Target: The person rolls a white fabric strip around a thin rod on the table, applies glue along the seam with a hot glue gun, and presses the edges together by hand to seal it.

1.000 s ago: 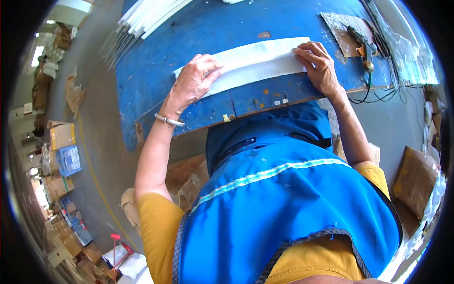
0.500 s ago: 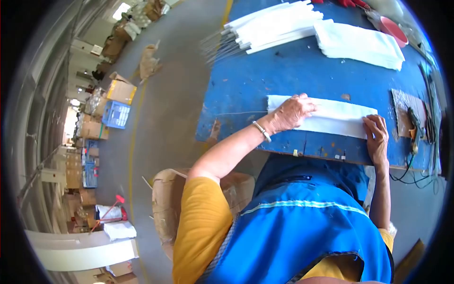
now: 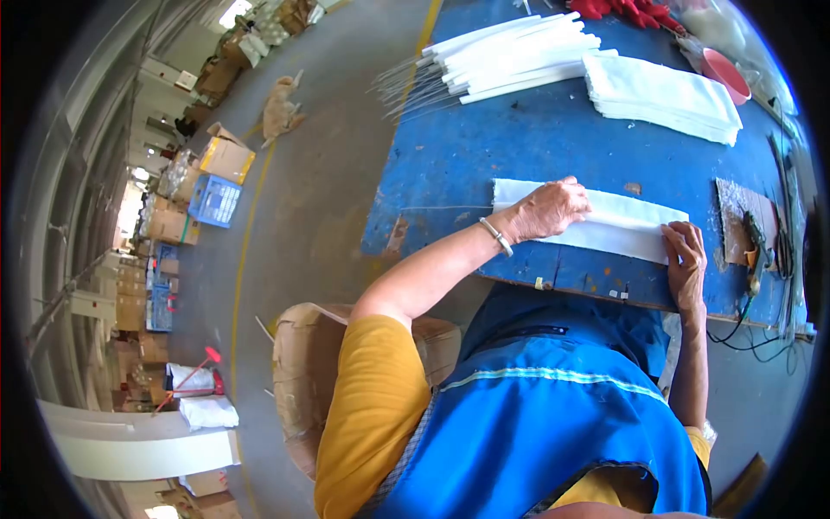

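A strip of white cloth (image 3: 627, 233) lies lengthwise near the front edge of the blue table, with a raised fold along its upper part. From its left end a thin wire (image 3: 445, 208) sticks out over the tabletop. My left hand (image 3: 553, 209), a bracelet at its wrist, is closed with bunched fingertips on the cloth's fold around the middle. At the right end, my right hand (image 3: 686, 255) has its curled fingers on the cloth's edge. What lies under the fingertips is hidden.
White rolled tubes (image 3: 510, 56) with wires protruding are piled at the back of the blue table (image 3: 484, 143). Beside them sits a stack of folded white cloth (image 3: 661, 95). A corded tool (image 3: 756, 246) rests on a board at right; a cardboard box (image 3: 303, 372) stands left of me.
My left hand has shifted slightly right along the cloth and its fingers are bunched more tightly. My right hand stays at the right end. The whole view has tilted a little.
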`<state>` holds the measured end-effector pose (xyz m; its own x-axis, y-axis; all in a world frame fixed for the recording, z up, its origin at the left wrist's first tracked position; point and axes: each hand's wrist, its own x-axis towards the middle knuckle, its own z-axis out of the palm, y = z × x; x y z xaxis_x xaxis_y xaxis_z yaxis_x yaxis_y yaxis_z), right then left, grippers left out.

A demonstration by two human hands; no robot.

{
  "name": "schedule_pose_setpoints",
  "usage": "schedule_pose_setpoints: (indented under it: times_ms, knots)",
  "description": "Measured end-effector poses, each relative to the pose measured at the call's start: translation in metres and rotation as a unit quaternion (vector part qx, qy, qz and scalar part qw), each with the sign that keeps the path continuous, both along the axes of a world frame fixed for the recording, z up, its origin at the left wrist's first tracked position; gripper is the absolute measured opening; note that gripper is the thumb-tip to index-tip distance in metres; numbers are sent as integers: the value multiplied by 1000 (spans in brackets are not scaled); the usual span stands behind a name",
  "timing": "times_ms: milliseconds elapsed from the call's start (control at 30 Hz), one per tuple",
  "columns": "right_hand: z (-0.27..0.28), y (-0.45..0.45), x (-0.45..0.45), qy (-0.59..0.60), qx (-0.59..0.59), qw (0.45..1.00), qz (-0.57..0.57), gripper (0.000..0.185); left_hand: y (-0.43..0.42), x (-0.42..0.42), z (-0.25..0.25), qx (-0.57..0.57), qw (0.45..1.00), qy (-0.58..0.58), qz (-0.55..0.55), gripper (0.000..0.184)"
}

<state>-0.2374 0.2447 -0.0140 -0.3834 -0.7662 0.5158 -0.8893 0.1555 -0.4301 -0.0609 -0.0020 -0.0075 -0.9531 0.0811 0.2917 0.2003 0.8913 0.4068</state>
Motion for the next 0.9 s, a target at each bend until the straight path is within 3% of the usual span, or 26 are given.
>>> schedule_pose_setpoints:
  times_ms: [167, 267, 300, 400, 467, 567, 600, 667, 767, 900]
  knots:
    - [-4, 0, -4, -33, 7, 999, 9, 22, 0, -1, 5, -6, 1000, -10, -23, 17]
    - [9, 6, -1, -125, -32, 991, -31, 31, -1, -3, -1, -33, 999, 0, -24, 19]
    - [5, 16, -15, -93, -51, 993, -43, 37, -2, -4, -3, -40, 999, -6, -19, 20]
    - [12, 69, -67, 48, -118, 984, -123, 31, -1, -2, -2, -37, 999, 14, -20, 18]
    - [-10, 123, -116, 116, -115, 960, -225, 26, 0, -3, -4, -56, 998, 16, -16, 15]
    - [-57, 193, -175, 134, 111, 869, -464, 48, 1, -1, -1, -52, 998, 20, -15, 11]
    - [-70, 203, -189, -113, 92, 882, -447, 51, 1, -1, 1, -45, 999, 22, -16, 9]
    - [-74, 203, -185, -114, 49, 913, -389, 58, 1, -1, 1, -44, 999, 16, -16, 5]
    - [-63, 184, -185, -206, -1, 923, -327, 53, 1, -2, 1, -33, 999, 21, -14, 3]
    - [-54, 160, -193, -145, 81, 915, -367, 51, 2, -2, 4, -35, 999, 16, -14, 2]
